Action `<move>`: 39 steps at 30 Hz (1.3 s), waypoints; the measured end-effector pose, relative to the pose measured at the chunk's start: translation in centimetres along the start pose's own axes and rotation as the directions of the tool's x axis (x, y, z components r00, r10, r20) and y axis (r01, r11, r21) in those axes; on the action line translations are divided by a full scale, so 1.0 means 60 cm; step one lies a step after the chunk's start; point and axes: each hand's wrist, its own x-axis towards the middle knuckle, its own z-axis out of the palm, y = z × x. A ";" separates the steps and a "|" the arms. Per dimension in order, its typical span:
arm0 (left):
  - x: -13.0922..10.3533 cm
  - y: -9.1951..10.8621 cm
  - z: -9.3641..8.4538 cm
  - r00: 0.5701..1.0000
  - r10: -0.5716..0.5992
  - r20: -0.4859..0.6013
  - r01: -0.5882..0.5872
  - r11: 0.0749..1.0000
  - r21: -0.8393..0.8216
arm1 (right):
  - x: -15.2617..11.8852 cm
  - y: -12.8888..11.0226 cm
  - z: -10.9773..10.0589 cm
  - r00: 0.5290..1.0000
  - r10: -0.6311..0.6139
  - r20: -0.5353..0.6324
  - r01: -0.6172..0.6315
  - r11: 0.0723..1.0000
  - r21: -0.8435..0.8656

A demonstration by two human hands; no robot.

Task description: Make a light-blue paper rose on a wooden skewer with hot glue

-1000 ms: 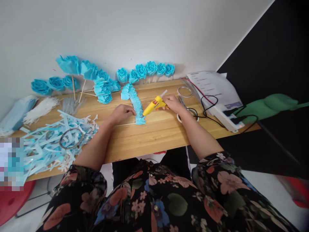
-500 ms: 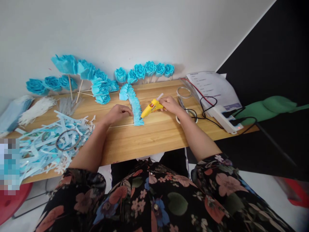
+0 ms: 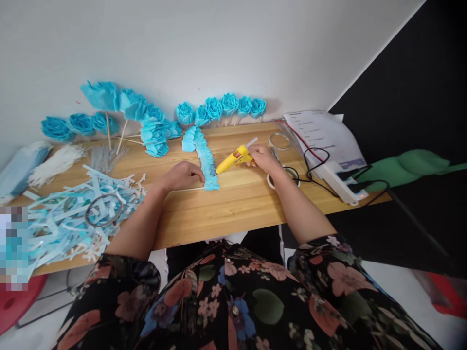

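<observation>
My right hand [image 3: 263, 156] is wrapped round a yellow hot glue gun [image 3: 235, 159], with a clear glue stick poking out of its back. The gun's nozzle points down and left, at the right edge of a ruffled light-blue paper strip [image 3: 205, 158] near its front end. My left hand [image 3: 185, 175] is closed, its fingertips at the strip's left edge; what they pinch is partly hidden. Just in front of that hand, a thin pale stick [image 3: 186, 189] lies on the wooden table [image 3: 226, 214], reaching to the strip's front end.
Blue paper roses [image 3: 213, 108] on sticks lean along the wall. To the left lie a heap of paper scraps [image 3: 73, 218] with a dark ring and bundles of white strands [image 3: 58, 163]. On the right are tape rolls [image 3: 279, 141], papers [image 3: 321, 131] and a power strip [image 3: 339, 182] with black cords.
The glue gun's nozzle has shifted slightly away from me along the strip. My left fingertips have come down and closer to me at the strip's left edge. The view has moved a little.
</observation>
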 end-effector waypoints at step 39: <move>0.000 -0.001 0.004 0.998 -0.063 0.001 0.063 0.996 -0.056 | 0.000 0.003 0.008 0.997 -0.046 0.069 0.058 0.983 -0.174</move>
